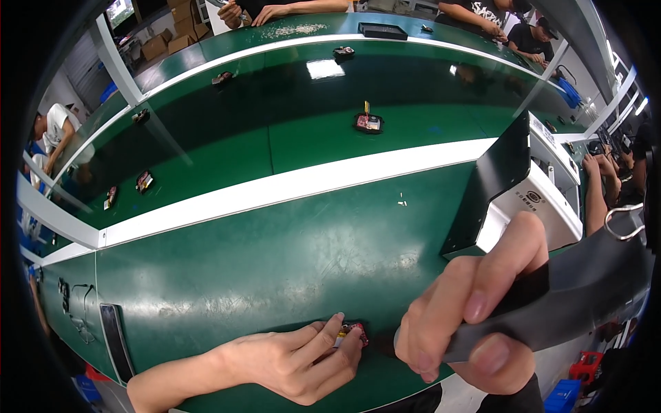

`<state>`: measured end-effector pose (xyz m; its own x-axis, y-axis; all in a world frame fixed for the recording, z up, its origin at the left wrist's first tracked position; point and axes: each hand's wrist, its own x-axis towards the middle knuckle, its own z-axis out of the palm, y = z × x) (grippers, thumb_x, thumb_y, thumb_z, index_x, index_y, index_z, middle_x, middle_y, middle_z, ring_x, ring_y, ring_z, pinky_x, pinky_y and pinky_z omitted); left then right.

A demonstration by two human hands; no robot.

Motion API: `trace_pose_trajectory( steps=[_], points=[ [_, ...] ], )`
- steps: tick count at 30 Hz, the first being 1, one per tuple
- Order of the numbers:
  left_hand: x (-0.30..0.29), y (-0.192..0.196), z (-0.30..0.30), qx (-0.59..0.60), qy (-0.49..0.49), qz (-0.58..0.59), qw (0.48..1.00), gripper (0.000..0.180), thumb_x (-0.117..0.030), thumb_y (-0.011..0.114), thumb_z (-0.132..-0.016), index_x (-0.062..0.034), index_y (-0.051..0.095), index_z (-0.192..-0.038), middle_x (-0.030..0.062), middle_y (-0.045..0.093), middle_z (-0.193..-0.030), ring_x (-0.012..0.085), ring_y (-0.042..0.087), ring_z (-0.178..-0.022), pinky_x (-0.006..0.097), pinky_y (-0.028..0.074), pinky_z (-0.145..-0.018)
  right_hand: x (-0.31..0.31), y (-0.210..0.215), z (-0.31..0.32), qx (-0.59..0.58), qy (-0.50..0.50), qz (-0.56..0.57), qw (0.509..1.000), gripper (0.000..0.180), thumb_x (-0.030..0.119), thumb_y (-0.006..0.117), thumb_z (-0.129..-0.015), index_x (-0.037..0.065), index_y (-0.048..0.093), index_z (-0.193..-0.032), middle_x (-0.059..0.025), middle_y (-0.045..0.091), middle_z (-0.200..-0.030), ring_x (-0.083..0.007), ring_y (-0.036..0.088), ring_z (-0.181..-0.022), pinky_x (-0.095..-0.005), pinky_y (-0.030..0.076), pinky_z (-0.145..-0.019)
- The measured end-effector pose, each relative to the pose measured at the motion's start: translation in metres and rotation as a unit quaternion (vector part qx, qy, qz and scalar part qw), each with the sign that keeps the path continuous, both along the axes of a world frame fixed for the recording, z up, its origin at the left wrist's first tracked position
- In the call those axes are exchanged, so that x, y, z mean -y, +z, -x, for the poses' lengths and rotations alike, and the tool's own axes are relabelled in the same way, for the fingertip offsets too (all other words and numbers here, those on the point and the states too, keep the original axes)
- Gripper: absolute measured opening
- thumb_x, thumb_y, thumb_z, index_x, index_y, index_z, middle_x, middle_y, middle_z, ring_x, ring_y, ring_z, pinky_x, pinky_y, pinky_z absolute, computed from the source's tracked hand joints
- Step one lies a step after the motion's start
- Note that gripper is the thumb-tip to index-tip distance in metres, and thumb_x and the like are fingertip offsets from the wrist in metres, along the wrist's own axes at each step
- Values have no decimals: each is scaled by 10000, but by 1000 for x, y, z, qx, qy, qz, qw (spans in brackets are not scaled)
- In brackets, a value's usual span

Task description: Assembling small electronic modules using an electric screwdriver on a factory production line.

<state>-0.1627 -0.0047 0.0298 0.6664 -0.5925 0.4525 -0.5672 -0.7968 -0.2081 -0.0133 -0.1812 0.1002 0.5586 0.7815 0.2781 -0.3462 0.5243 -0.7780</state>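
My left hand (292, 365) rests low on the green bench (227, 282), its fingers closed around a small black housing with a red circuit board (361, 335) and a bit of yellow. The fingers cover most of that part. Just to the right, my right hand (475, 296) is wrapped around a thick dark electric screwdriver (585, 292) with a wire hanging loop (623, 224) at its rear end. The tool lies slanted, its front end pointing left toward the housing. Its tip is hidden by my fingers and shadow.
A white and black metal box (533, 196) stands beyond my right hand. Behind a white rail (289, 193), similar housings (368, 123) sit on a dark green belt. A phone (117, 342) and glasses (82, 323) lie at left. Other people work around the line.
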Motion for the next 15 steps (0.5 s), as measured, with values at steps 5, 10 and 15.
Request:
trace_pose_trajectory(
  steps=[5,10,15],
  points=[
    [-6,-2,-2,25,-33,-54,998,163,-88,711,-840,-9,738,-980,77,742,-1020,233,743,-893,255,612,-777,1,1,-2,-2,3,9,1000,401,60,729,-974,43,351,-1105,-258,620,-757,-324,586,-516,-445,475,-492],
    [-10,2,-1,11,-56,-78,995,174,-91,694,-853,-9,729,-1002,103,752,-1067,256,748,-905,270,626,-791,2,2,-4,-7,9,16,1000,392,75,731,-985,41,358,-1101,-268,623,-761,-322,582,-521,-442,470,-496],
    [-8,-5,-10,51,-91,-47,993,102,7,582,-829,34,666,-879,107,699,-896,299,773,-855,319,644,-705,5,2,1,-9,-17,19,1000,419,90,764,-981,35,369,-1109,-274,635,-771,-324,582,-521,-449,481,-514]
  ],
)
